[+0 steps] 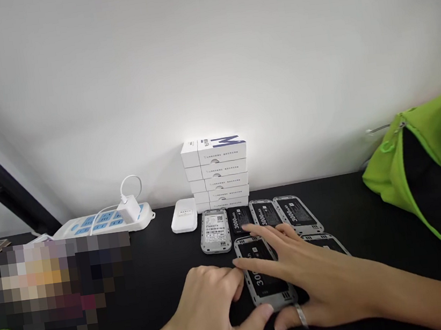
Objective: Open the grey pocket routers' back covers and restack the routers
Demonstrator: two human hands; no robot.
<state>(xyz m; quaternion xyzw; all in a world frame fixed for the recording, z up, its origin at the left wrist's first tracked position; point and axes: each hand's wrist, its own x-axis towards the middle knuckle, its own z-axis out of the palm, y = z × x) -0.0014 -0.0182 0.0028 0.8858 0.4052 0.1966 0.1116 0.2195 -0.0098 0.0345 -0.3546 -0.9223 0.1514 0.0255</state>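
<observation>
My left hand (pixel 212 306) rests on the black table, fingers and thumb pinching the left and near edges of a grey-framed device with a black "3000mAh" battery (pixel 262 281). My right hand (pixel 304 278), wearing a ring, lies across the same device with fingers stretched flat over its battery. More open devices with batteries (pixel 292 212) lie in rows just behind. One device (pixel 214 230) shows a white label.
A stack of white boxes (pixel 217 173) stands at the wall, with a small white device (pixel 184 214) to its left. A white power strip with a plugged charger (pixel 106 220) lies far left. A green bag (pixel 435 158) fills the right. The black table (pixel 157 271) spans the view.
</observation>
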